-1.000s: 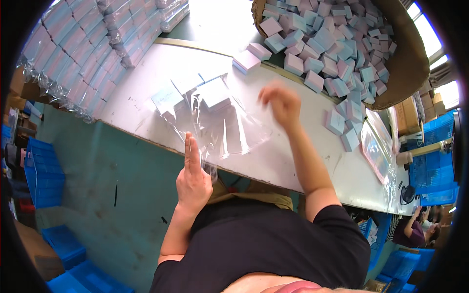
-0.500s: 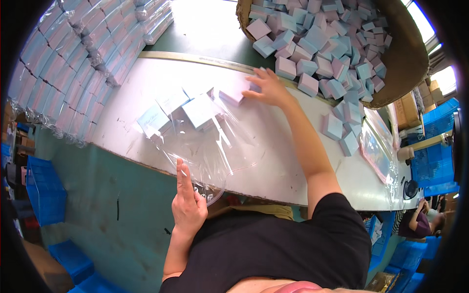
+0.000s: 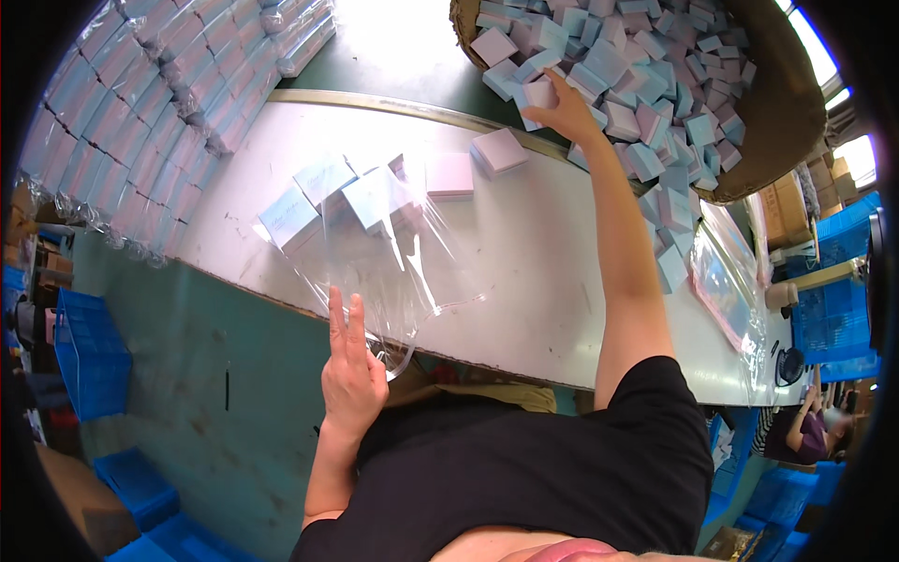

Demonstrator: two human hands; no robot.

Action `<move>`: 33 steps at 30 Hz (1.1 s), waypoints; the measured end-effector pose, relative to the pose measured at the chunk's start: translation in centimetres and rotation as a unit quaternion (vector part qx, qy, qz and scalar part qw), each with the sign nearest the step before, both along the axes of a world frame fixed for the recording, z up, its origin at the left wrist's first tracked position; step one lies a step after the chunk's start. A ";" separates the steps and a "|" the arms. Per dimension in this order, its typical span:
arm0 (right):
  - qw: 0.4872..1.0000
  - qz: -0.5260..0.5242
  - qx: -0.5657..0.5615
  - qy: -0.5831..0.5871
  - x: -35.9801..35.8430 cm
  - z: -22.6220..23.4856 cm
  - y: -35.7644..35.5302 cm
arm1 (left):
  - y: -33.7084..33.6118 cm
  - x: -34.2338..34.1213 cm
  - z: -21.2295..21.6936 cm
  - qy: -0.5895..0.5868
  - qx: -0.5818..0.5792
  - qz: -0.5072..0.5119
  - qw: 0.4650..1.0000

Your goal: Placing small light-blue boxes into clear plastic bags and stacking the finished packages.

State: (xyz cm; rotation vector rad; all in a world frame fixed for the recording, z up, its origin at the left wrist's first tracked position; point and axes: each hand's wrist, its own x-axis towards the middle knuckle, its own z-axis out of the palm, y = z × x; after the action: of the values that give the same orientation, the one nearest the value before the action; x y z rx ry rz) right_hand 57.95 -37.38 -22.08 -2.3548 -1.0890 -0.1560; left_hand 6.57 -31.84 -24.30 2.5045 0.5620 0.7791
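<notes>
My left hand (image 3: 353, 375) is at the table's near edge, index and middle fingers stretched up, the others curled at the mouth of a clear plastic bag (image 3: 412, 290), which it pinches. The bag lies over the table toward several small light-blue boxes (image 3: 290, 217). Beside them, to the right, are two pink-topped boxes (image 3: 449, 176) (image 3: 499, 152). My right hand (image 3: 573, 114) reaches to the far right, thumb and fingers closed round a small pink-and-blue box (image 3: 538, 96) at the lip of a large carton heaped with such boxes; some fingertips are hidden.
The open brown carton (image 3: 787, 103) tilts toward the white table (image 3: 524, 272), with several boxes (image 3: 670, 215) spilled at its mouth. Plastic-wrapped box stacks (image 3: 140, 122) rise at left. Flat clear bags (image 3: 726, 290) lie on the right. Blue crates (image 3: 89, 356) stand on the floor.
My right hand has left the pink-topped boxes on the table and moved up and right to the carton, closing on another box. My left hand has shifted slightly with its two fingers spread.
</notes>
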 end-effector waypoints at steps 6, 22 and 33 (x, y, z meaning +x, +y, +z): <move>0.925 0.073 0.321 0.188 -5.3 0.1 1.7 | -0.4 -0.7 0.9 0.021 -0.047 0.005 0.999; 0.851 0.120 0.314 0.404 -15.6 -0.5 -4.1 | -1.3 -1.7 1.3 -0.006 -0.016 0.046 0.999; 0.938 0.302 0.168 0.021 -32.1 -4.4 2.4 | -2.4 -0.2 1.9 -0.055 -0.041 -0.012 0.998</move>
State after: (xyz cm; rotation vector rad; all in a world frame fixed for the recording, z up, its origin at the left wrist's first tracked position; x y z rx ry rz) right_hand 25.87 -35.00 -26.51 -1.6340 -1.5697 -0.0561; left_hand 6.32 -34.20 -22.38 2.3733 0.5141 0.8622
